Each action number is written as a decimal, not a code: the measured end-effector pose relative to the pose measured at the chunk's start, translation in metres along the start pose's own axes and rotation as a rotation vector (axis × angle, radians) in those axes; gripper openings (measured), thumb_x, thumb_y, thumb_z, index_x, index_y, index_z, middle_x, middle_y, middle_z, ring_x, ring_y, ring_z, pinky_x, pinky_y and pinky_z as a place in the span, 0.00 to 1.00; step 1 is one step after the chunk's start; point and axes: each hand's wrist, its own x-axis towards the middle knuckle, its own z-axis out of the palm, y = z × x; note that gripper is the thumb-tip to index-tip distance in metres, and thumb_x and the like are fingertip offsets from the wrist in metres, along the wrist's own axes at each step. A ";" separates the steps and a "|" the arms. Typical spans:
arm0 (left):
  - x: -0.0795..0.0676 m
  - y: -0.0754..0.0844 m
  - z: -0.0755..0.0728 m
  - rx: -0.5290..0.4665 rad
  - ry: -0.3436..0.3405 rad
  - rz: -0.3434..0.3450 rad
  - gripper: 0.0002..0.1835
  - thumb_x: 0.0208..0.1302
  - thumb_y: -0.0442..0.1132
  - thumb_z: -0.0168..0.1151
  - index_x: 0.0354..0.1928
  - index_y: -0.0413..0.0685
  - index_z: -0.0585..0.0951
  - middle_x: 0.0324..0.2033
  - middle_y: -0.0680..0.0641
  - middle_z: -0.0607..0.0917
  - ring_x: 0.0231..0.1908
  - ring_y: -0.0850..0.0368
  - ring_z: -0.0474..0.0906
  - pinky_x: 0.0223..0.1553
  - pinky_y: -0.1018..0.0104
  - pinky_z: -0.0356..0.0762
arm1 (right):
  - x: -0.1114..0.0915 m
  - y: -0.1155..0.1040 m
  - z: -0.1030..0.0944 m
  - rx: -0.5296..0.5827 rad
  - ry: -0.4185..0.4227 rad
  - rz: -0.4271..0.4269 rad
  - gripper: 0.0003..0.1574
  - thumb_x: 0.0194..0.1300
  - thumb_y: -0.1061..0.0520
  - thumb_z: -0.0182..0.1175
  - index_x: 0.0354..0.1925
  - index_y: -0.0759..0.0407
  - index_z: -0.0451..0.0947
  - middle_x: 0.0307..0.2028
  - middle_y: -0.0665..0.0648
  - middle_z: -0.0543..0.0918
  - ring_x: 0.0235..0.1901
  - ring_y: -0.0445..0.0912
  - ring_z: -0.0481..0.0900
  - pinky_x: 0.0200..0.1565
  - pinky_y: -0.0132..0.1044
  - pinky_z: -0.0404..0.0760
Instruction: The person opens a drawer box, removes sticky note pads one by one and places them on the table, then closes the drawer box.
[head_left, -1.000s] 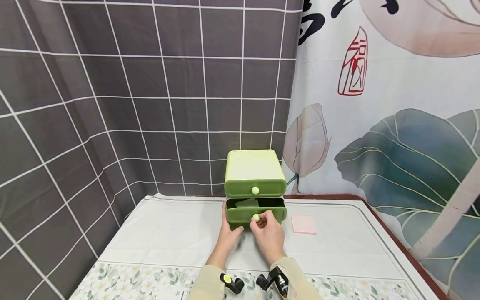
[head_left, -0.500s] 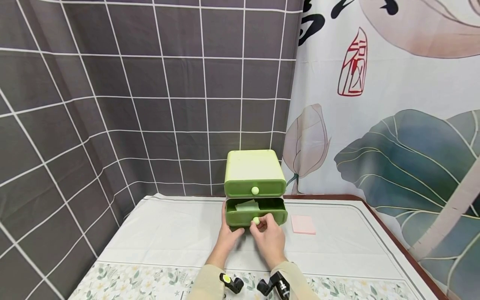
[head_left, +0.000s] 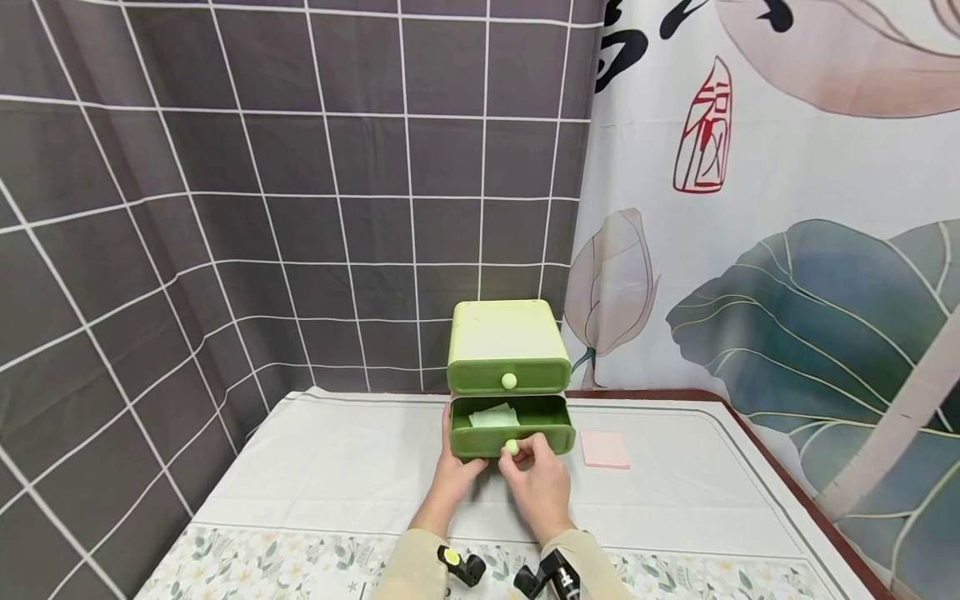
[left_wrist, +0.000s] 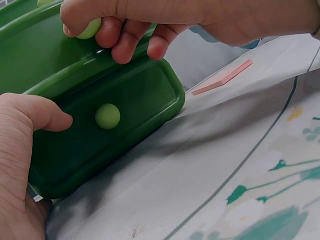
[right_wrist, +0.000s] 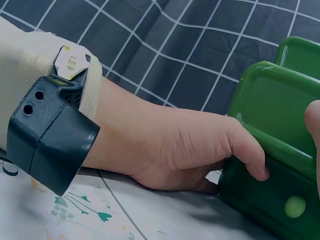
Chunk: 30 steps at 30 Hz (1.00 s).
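A small green drawer cabinet (head_left: 510,332) with a yellow-green top stands at the back of the table. Its middle drawer (head_left: 480,440) is pulled out, and pale paper slips (head_left: 495,416) lie inside on the left. With thumb and fingertips, my right hand (head_left: 542,483) pinches the round knob (head_left: 512,447) of that drawer. My left hand (head_left: 453,471) grips the cabinet's lower left side. In the left wrist view its thumb lies across the bottom drawer's front (left_wrist: 135,105), beside another knob (left_wrist: 107,116). The left fingers are mostly hidden behind the cabinet.
A pink sticky-note pad (head_left: 604,450) lies right of the cabinet. The white tablecloth (head_left: 697,492) has a floral border in front. Behind stand a dark grid-patterned curtain (head_left: 360,225) and a lotus-printed white one (head_left: 637,158). Wrist cameras (head_left: 463,567) sit on both sleeves.
The right hand has drawn the middle drawer a little further out toward me, so more of the paper slips shows. The left hand has stayed at the cabinet's side.
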 end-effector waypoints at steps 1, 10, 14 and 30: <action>-0.001 0.004 0.000 -0.006 -0.005 -0.005 0.61 0.40 0.20 0.62 0.71 0.66 0.40 0.68 0.46 0.56 0.54 0.51 0.62 0.54 0.56 0.62 | -0.001 0.000 0.000 0.000 0.005 -0.005 0.14 0.44 0.54 0.69 0.27 0.47 0.72 0.20 0.39 0.76 0.20 0.33 0.74 0.23 0.29 0.71; 0.001 0.010 -0.001 0.003 -0.018 -0.002 0.63 0.39 0.20 0.65 0.72 0.61 0.39 0.68 0.44 0.56 0.57 0.48 0.62 0.58 0.52 0.59 | -0.003 0.002 -0.001 0.034 0.034 -0.050 0.13 0.45 0.54 0.67 0.27 0.49 0.72 0.20 0.40 0.77 0.19 0.36 0.75 0.23 0.28 0.71; 0.005 0.000 -0.002 -0.013 -0.001 0.039 0.64 0.37 0.22 0.69 0.72 0.60 0.41 0.67 0.45 0.58 0.60 0.47 0.61 0.60 0.50 0.56 | -0.003 0.003 0.001 0.049 0.047 -0.073 0.12 0.44 0.54 0.67 0.27 0.49 0.72 0.20 0.40 0.77 0.19 0.35 0.75 0.22 0.28 0.72; 0.002 0.010 -0.003 0.074 -0.027 0.078 0.65 0.35 0.27 0.72 0.72 0.53 0.38 0.68 0.46 0.56 0.62 0.50 0.59 0.62 0.55 0.56 | -0.010 0.008 0.001 0.060 0.120 -0.187 0.12 0.40 0.56 0.66 0.24 0.52 0.71 0.18 0.41 0.76 0.17 0.34 0.73 0.19 0.26 0.72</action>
